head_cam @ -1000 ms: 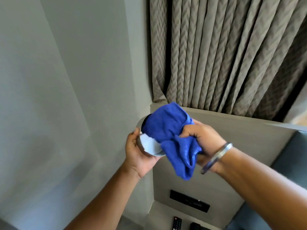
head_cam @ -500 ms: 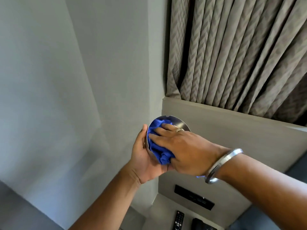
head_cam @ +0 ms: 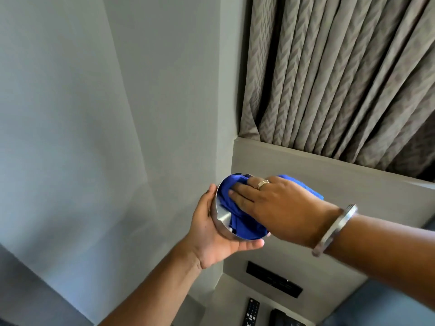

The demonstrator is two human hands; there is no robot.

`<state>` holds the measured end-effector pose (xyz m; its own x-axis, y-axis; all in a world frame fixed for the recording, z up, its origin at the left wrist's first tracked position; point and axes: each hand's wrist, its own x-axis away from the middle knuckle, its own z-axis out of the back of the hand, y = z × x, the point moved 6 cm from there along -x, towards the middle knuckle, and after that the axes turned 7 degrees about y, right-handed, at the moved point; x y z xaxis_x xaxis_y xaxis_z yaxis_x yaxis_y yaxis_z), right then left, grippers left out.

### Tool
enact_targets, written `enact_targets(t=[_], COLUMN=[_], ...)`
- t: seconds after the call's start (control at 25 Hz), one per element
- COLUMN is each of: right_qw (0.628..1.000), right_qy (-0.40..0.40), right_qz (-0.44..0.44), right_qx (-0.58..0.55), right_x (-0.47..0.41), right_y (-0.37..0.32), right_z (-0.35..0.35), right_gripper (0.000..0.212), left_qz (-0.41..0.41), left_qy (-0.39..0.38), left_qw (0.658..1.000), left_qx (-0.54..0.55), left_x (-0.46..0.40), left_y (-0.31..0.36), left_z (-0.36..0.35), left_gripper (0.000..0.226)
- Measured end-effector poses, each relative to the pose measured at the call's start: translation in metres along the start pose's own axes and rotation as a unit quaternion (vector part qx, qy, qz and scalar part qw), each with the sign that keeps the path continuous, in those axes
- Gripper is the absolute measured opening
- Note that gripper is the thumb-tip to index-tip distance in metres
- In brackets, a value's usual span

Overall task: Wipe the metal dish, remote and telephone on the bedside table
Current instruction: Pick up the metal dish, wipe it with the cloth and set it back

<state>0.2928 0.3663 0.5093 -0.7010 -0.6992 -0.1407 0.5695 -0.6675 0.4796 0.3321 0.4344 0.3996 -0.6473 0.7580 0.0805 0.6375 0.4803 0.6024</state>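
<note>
In the middle of the frame, the left hand (head_cam: 211,234) is cupping the metal dish (head_cam: 221,214), thumb and fingers curling round its rim. The right hand (head_cam: 277,205) is pressing a blue cloth (head_cam: 237,223) into the dish, its fingers (head_cam: 241,196) lying straight and close together. The remote (head_cam: 251,311) and telephone (head_cam: 282,319) are lying side by side on the bedside table (head_cam: 231,294) at the bottom edge.

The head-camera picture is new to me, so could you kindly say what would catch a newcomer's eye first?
The bright blue cloth at centre stands out first: the right hand presses it flat-fingered into the metal dish, which the left hand cups from below. A patterned curtain fills the upper right; the remote and telephone lie on the bedside table at the bottom edge.
</note>
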Motion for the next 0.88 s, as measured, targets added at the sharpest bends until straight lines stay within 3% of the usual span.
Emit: enact_targets(t=[0.08, 0.16, 0.28, 0.4, 0.52, 0.6, 0.64, 0.72, 0.76, 0.8, 0.88], right_qw=[0.998, 0.986, 0.887, 0.784, 0.57, 0.461, 0.401, 0.243, 0.21, 0.23, 0.318], right_qy=[-0.009, -0.047, -0.144, -0.122, -0.098, -0.072, -0.055, -0.009, 0.024, 0.056, 0.102], right_qz=[-0.059, -0.097, -0.183, -0.221, -0.296, -0.307, -0.311, -0.313, -0.309, -0.319, -0.358], right_qx=[-0.017, -0.13, -0.4, -0.568, -0.761, -0.829, -0.86, -0.918, -0.927, -0.918, -0.872], right_x=[0.007, 0.013, 0.019, 0.012, 0.009, 0.01, 0.013, 0.02, 0.024, 0.029, 0.041], right_y=[-0.001, 0.002, 0.003, -0.002, -0.002, -0.002, -0.001, 0.008, 0.019, 0.032, 0.052], right_z=[-0.01, -0.012, -0.017, -0.016, -0.019, -0.019, -0.017, -0.008, -0.004, -0.003, -0.003], right_gripper=[0.054, 0.033, 0.028, 0.027, 0.035, 0.039, 0.039, 0.034, 0.033, 0.035, 0.043], left_qz=[-0.056, -0.115, -0.177, -0.237, -0.265, -0.235, -0.225, -0.216, -0.207, -0.19, -0.131], left_qy=[0.036, 0.067, 0.09, 0.095, 0.061, 0.082, 0.105, 0.139, 0.15, 0.158, 0.132], left_qw=[0.997, 0.986, 0.973, 0.961, 0.952, 0.956, 0.958, 0.963, 0.966, 0.969, 0.979], left_qx=[-0.033, -0.097, -0.116, -0.106, -0.143, -0.156, -0.141, -0.086, -0.047, -0.003, 0.081], left_x=[-0.004, -0.007, -0.005, -0.004, -0.006, -0.009, -0.008, -0.003, 0.001, 0.004, 0.009], left_y=[0.012, 0.018, 0.014, 0.02, 0.025, 0.022, 0.022, 0.024, 0.026, 0.027, 0.025], left_z=[0.005, 0.004, 0.0, 0.0, -0.002, 0.009, 0.021, 0.044, 0.054, 0.064, 0.069], left_gripper=[0.067, 0.064, 0.055, 0.031, 0.049, 0.078, 0.083, 0.075, 0.072, 0.073, 0.081])
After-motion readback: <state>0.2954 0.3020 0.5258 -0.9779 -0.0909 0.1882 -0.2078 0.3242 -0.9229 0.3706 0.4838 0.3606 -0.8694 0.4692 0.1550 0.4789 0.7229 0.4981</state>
